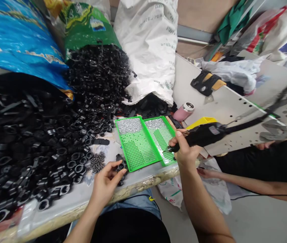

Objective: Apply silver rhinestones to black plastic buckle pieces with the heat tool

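My left hand pinches a small black plastic part near the table's front edge, just left of the green trays. My right hand is wrapped round a black electric screwdriver, whose tip rests over the right green tray. That tray and the left green tray each hold a heap of small silver screws at the far end. A small pile of dark screws lies beside my left hand.
A big heap of black plastic parts covers the table's left side, spilling from a green sack. A white sack stands behind the trays. A pink flask and a yellow bin lie to the right. Another person's arm reaches in at right.
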Tool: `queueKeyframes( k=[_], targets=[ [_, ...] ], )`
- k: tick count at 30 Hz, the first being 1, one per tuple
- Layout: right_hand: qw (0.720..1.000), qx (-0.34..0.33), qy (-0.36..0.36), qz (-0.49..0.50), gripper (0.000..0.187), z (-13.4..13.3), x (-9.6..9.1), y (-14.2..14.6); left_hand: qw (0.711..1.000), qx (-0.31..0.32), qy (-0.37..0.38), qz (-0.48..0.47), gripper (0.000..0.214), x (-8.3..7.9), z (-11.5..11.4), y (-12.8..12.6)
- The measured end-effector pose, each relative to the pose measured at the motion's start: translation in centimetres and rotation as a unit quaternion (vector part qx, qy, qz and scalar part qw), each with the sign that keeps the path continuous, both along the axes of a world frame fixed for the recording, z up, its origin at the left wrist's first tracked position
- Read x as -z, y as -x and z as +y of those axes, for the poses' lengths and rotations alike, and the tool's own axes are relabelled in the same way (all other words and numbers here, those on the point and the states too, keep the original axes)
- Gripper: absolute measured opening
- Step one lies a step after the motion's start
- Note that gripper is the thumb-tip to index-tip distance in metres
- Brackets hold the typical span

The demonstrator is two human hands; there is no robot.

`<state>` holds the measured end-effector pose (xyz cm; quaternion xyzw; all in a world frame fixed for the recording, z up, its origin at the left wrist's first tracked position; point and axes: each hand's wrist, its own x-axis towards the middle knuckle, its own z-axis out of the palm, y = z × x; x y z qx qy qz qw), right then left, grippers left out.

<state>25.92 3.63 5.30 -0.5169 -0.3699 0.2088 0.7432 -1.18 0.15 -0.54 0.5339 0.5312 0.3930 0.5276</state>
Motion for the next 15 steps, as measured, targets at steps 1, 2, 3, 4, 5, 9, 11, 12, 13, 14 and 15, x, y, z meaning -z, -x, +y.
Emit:
queueKeyframes(
  k=[1,2,3,4,5,9,11,12,13,14,15],
  targets=[
    [0.999,-0.028,-0.014,0.010,0.025,-0.3,-0.8,1.1,1.000,0.004,0.003,-0.003,0.046,-0.1,-0.1,0.0],
    [0.997,-0.064,-0.028,0.022,0.023,-0.5,-1.5,2.5,1.000,0.008,0.007,-0.007,0.046,-0.1,-0.2,-0.1],
    [0.993,-0.104,-0.037,0.034,0.021,-0.8,-2.1,4.0,1.000,0.011,0.011,-0.010,0.046,-0.2,-0.3,-0.1],
    [0.988,-0.145,-0.037,0.043,0.021,-1.0,-2.6,5.7,1.000,0.012,0.014,-0.013,0.046,-0.2,-0.4,-0.1],
    [0.981,-0.184,-0.031,0.049,0.021,-1.2,-2.8,7.4,1.000,0.012,0.016,-0.015,0.047,-0.2,-0.5,-0.1],
    [0.957,-0.286,0.026,0.034,0.027,-1.3,-2.0,12.5,1.000,0.011,0.017,-0.020,0.046,0.2,-0.6,-0.1],
    [0.954,-0.296,0.052,0.020,0.030,-1.1,-1.0,13.6,0.999,0.010,0.016,-0.027,0.044,0.3,-0.6,-0.1],
    [0.953,-0.297,0.065,0.014,0.031,-0.9,-0.5,13.9,0.999,0.008,0.017,-0.031,0.043,0.3,-0.6,-0.2],
    [0.951,-0.300,0.078,0.007,0.031,-0.9,0.0,13.9,0.999,0.006,0.018,-0.033,0.042,0.2,-0.6,-0.2],
    [0.948,-0.306,0.089,-0.001,0.030,-0.8,0.4,13.9,0.999,0.006,0.021,-0.035,0.041,0.1,-0.5,-0.2],
    [0.945,-0.313,0.098,-0.011,0.031,-0.8,0.8,13.8,0.999,0.006,0.024,-0.035,0.039,-0.1,-0.5,-0.3]
  ],
)
